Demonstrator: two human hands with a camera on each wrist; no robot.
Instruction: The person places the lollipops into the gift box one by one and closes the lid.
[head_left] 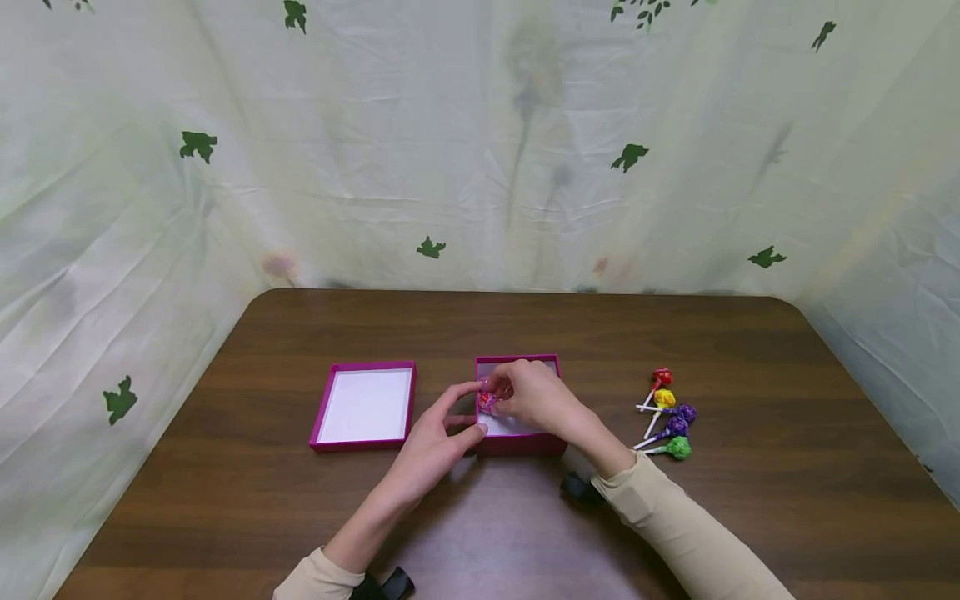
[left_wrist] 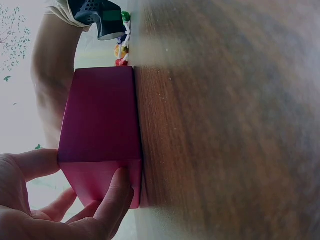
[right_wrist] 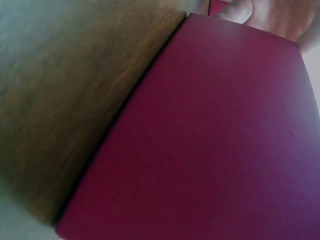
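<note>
The magenta box (head_left: 519, 442) stands on the brown table (head_left: 675, 517), near its middle, with its white inside facing up. The left hand (head_left: 438, 442) grips the box at its near left corner: the thumb lies against the near outer wall and the index finger reaches over the left wall toward the inside, as the left wrist view confirms with the thumb (left_wrist: 117, 192) pressed on the magenta side. The right hand (head_left: 532, 396) is held over the open box, its fingers curled and pinching a pink-wrapped lollipop (head_left: 487, 402) just inside the left wall, right beside the left index fingertip. The lollipop's stick is hidden by the right hand. The right wrist view shows only the box's outer wall (right_wrist: 215, 150) close up, standing on the table. The box lid (head_left: 363, 407), also magenta with a white inside, lies open side up just left of the box, apart from it. To the right of the box, well apart from both hands, a row of lollipops (head_left: 667, 414) lies on the table: red, yellow, two purple, green.
</note>
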